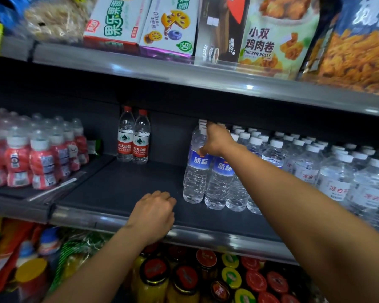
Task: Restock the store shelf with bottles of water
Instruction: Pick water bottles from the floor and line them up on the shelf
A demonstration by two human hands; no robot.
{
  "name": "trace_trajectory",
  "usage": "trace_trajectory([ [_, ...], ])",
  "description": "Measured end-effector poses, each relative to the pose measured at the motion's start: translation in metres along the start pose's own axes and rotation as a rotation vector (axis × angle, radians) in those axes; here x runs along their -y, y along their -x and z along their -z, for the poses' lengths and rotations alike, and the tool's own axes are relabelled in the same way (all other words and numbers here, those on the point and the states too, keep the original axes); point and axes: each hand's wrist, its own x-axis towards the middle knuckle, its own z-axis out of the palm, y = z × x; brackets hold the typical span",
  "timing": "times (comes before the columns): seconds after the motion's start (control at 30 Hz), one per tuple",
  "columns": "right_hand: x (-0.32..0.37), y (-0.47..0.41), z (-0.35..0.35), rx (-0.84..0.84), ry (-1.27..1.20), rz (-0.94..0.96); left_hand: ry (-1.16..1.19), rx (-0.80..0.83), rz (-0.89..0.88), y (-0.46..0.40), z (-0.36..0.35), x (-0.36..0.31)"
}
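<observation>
While the left hand (154,212) rests loosely curled and empty on the shelf (123,189), right hand (216,139) fingers grip a blue-label bottle (195,171), likely aligning its row.

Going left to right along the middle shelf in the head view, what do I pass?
Red-labelled small bottles → two red-capped water bottles → bare shelf with the left hand at its front → blue-labelled water bottles gripped by the right hand → white-capped water bottles.
</observation>
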Motion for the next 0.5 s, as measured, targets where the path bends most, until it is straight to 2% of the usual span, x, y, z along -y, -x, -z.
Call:
trace_trajectory([
  [0.23,-0.004,0.058,0.001,-0.107,0.045,0.106,-0.036,-0.013,-0.010,0.019,0.012,-0.015],
  [0.4,-0.013,0.149,-0.026,-0.017,0.045,0.258,-0.104,-0.002,-0.073,0.048,0.023,-0.045],
  [0.5,-0.025,0.213,-0.049,0.045,0.004,0.274,-0.057,0.034,-0.074,0.079,0.021,-0.073],
])
